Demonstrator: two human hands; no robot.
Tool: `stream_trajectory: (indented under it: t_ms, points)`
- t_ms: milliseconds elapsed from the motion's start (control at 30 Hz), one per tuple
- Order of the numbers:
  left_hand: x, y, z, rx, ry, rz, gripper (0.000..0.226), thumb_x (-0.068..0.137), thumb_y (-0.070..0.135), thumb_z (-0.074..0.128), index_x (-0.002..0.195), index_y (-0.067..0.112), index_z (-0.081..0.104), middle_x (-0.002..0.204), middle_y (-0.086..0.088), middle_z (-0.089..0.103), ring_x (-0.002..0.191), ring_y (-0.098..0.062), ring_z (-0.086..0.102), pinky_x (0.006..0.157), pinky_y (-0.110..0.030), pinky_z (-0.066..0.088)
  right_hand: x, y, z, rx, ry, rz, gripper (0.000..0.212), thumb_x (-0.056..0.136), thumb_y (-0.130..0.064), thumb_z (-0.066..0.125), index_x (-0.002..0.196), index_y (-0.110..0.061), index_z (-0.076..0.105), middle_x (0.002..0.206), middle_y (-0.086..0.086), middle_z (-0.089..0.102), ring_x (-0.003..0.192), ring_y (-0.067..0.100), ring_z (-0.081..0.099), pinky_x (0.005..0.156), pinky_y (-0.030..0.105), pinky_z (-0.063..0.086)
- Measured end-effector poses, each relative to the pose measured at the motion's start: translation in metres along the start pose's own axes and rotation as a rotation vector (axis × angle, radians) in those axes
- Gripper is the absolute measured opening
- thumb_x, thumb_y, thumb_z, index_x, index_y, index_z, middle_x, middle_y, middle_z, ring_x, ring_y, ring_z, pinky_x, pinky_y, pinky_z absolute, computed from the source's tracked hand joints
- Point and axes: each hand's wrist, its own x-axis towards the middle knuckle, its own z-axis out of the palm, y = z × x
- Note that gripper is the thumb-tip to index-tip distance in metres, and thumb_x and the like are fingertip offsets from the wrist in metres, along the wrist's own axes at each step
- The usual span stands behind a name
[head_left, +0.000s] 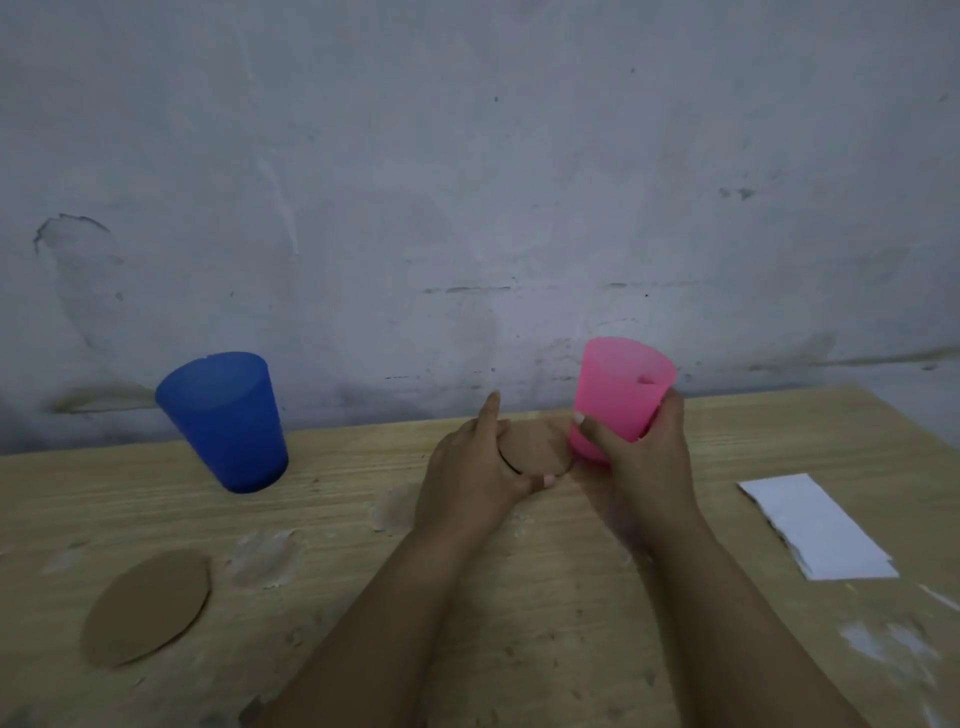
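Two cups, two cardboard discs; left hand (467, 478) pinched one disc (535, 449); right hand (644, 457) gripped the pink cup (618, 384); blue cup (223, 421) stood apart.

held disc (535, 449) left of held cup (618, 395), paper (821, 525) far right

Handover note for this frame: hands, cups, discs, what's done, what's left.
Right hand: grips the pink cup, mouth up, low over the table; can't tell whether its base touches.
Left hand: pinches a cardboard disc beside that cup's base.
Blue cup stands back left, second disc lies front left, and white paper lies on the right. No hand is on any of them.
Done: one disc brought to the pink cup.
Left, probably: fit it to that cup, then pair the second disc with the blue cup.
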Motion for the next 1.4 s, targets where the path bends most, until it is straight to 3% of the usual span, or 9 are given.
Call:
stream_trajectory:
  t_ms: [200,300,567,967,1067,1133,1233,1300,1400]
  points:
    - [-0.001,0.002,-0.001,0.044,-0.022,0.037,0.119,0.063,0.061,0.074,0.151,0.023,0.003,0.139,0.009,0.051,0.133,-0.011,0.038,0.114,-0.034,0.019,0.004,-0.009,0.01,0.034,-0.029,-0.033,0.059,0.056,-0.042,0.082,0.103,-0.044,0.046,0.106,-0.011,0.059,0.093,0.005,0.062,0.066,0.021,0.054]
    - [-0.002,0.001,-0.002,0.016,-0.034,0.032,0.122,0.061,0.063,0.074,0.151,0.025,-0.001,0.14,0.01,0.05,0.135,-0.009,0.035,0.116,-0.036,0.013,0.002,-0.009,0.019,0.036,-0.109,-0.028,0.061,0.058,-0.041,0.081,0.11,-0.041,0.047,0.111,-0.005,0.062,0.1,0.011,0.063,0.073,0.032,0.057]
    - [-0.003,0.001,-0.002,-0.012,-0.047,0.045,0.122,0.063,0.063,0.072,0.15,0.024,-0.003,0.138,0.017,0.05,0.136,-0.006,0.033,0.117,-0.039,0.01,-0.005,-0.007,0.024,0.089,-0.24,0.021,0.055,0.063,-0.028,0.082,0.107,-0.043,0.052,0.108,-0.004,0.066,0.095,0.01,0.067,0.065,0.026,0.057]
    - [-0.002,0.0,-0.001,-0.014,-0.021,0.035,0.122,0.059,0.066,0.072,0.151,0.023,0.003,0.134,0.012,0.055,0.128,-0.013,0.044,0.111,-0.041,0.028,-0.01,-0.009,0.021,-0.018,-0.333,0.065,0.066,0.061,-0.015,0.084,0.11,-0.037,0.046,0.109,0.002,0.064,0.088,0.022,0.068,0.057,0.029,0.055]
    - [-0.007,0.004,-0.004,-0.056,-0.033,0.001,0.125,0.059,0.061,0.077,0.151,0.021,0.002,0.129,0.003,0.057,0.123,-0.02,0.048,0.101,-0.04,0.042,-0.017,-0.011,0.019,-0.027,-0.338,0.08,0.082,0.06,-0.011,0.083,0.127,-0.032,0.039,0.114,0.005,0.063,0.08,0.022,0.066,0.057,0.031,0.054]
    - [-0.014,0.006,-0.008,-0.109,0.002,-0.022,0.123,0.059,0.053,0.082,0.15,0.015,0.009,0.132,-0.002,0.054,0.124,-0.02,0.047,0.099,-0.035,0.043,-0.022,-0.014,0.014,-0.083,-0.343,0.075,0.097,0.061,-0.01,0.083,0.139,-0.031,0.029,0.121,0.001,0.057,0.093,0.012,0.064,0.064,0.023,0.055]
    - [-0.032,0.006,-0.012,-0.161,0.106,-0.037,0.099,0.057,0.04,0.087,0.139,0.018,0.037,0.127,0.002,0.055,0.118,-0.013,0.05,0.092,-0.019,0.04,-0.028,-0.023,-0.003,-0.294,-0.335,0.063,0.107,0.063,-0.021,0.084,0.146,-0.028,0.017,0.124,-0.008,0.047,0.106,-0.003,0.051,0.077,0.005,0.043]
    - [-0.047,0.01,-0.013,-0.181,0.17,0.041,0.064,0.061,0.034,0.085,0.116,0.029,0.052,0.107,0.014,0.057,0.101,-0.004,0.053,0.079,-0.001,0.034,-0.03,-0.029,-0.021,-0.422,-0.322,0.063,0.096,0.065,-0.025,0.083,0.144,-0.023,0.027,0.127,-0.004,0.049,0.116,0.007,0.049,0.092,0.019,0.04]
    - [-0.066,0.03,-0.009,-0.203,0.18,0.176,0.033,0.07,0.025,0.079,0.098,0.028,0.063,0.094,0.016,0.059,0.086,0.002,0.052,0.074,0.001,0.033,-0.033,-0.043,-0.054,-0.584,-0.301,0.026,0.059,0.073,-0.024,0.076,0.127,-0.021,0.053,0.128,-0.002,0.057,0.118,0.012,0.051,0.095,0.024,0.038]
